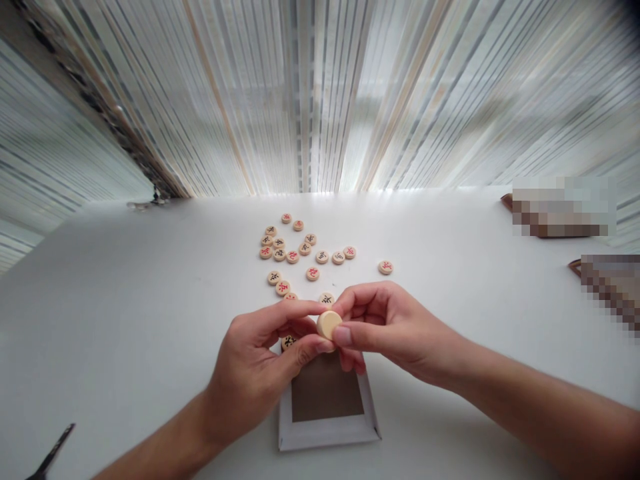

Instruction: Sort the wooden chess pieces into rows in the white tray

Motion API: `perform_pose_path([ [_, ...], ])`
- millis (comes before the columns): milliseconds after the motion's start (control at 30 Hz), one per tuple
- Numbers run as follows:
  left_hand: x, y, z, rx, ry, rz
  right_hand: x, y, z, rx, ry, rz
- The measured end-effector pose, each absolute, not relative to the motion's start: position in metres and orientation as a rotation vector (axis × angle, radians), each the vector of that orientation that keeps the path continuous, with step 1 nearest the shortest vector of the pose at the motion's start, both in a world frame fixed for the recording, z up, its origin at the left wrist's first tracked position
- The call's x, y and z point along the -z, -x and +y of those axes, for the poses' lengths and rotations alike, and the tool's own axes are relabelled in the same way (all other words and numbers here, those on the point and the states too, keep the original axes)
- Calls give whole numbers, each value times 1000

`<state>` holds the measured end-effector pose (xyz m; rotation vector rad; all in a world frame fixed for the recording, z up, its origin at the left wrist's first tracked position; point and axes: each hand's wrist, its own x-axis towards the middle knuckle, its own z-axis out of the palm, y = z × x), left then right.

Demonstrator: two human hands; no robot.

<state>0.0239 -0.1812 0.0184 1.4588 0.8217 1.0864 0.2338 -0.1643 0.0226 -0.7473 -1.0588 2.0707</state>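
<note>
Pinched between both hands is a round, pale wooden xiangqi piece (329,325), its blank side toward me. My left hand (270,357) grips it from the left with thumb and forefinger. From the right, the thumb and fingers of my right hand (390,327) close on the same piece. Under the hands lies a shallow white box (330,437) with a brown bottom. A piece with a black character (289,343) shows partly behind my left hand. Just beyond my fingertips sits another black-marked piece (327,299).
Several xiangqi pieces (293,257) with red or black characters lie scattered on the white table (150,320). One red piece (385,267) sits apart to the right. Two brown-framed objects, blurred out, stand far right. A dark, thin object (55,450) shows at lower left. Striped curtains (320,100) hang behind.
</note>
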Motion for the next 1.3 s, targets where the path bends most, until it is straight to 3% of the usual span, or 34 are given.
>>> perform_pose_path([
  [167,-15,-21,-180,-1033,-1419,939,-26,-233,-166,-1526,959,-1389],
  [367,-14,-21,-179,-996,-1386,935,-23,-236,-171,-837,680,-1826],
  [433,-14,-21,-179,-980,-1425,946,-22,-234,-173,-809,690,-1830],
  [633,-15,-20,-178,-954,-1453,984,-23,-231,-172,-1439,782,-1400],
  [767,-17,-20,-179,-943,-1416,964,-26,-232,-171,-1536,746,-1369],
  [1067,-15,-20,-180,-1020,-1569,933,-23,-235,-176,-649,769,-1783],
  [1300,-19,-21,-180,-1118,-1769,934,-24,-237,-179,-539,733,-1848],
])
